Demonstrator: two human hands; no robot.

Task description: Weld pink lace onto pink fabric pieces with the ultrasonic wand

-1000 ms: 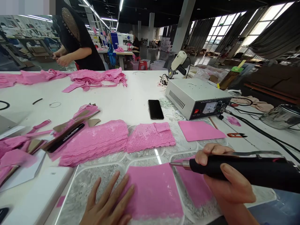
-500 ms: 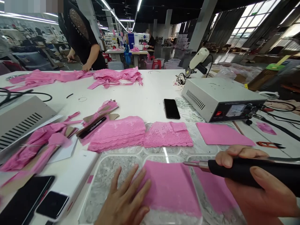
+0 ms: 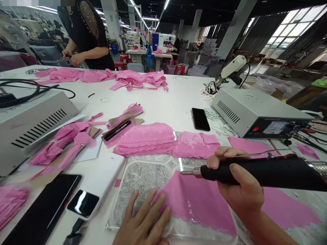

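Note:
My left hand (image 3: 146, 217) lies flat with its fingers spread, fingertips resting on the left edge of a pink fabric piece (image 3: 201, 200). The fabric is spread over a clear tray (image 3: 143, 170) with grey marbled compartments. My right hand (image 3: 240, 177) is wrapped round a black handheld tool (image 3: 265, 170) with a metal tip, which points left and sits at the fabric's upper left corner. Just behind are a stack of pink lace pieces (image 3: 145, 139) and a smaller lace piece (image 3: 195, 144). Another pink sheet (image 3: 288, 207) lies to the right, partly behind my right forearm.
Grey metal boxes stand at left (image 3: 38, 122) and right (image 3: 260, 112), with cables. A phone (image 3: 200, 119) lies behind the lace. Nearer left are a white box (image 3: 104, 183), a dark tablet-like device (image 3: 46, 211) and bundled pink garments (image 3: 61, 143). A person in black (image 3: 89, 37) stands across the table.
The view has shifted left. My right hand and the tool have moved left along the fabric's far edge to its upper left corner. Across the table, the person's hands have lifted off the pink garments.

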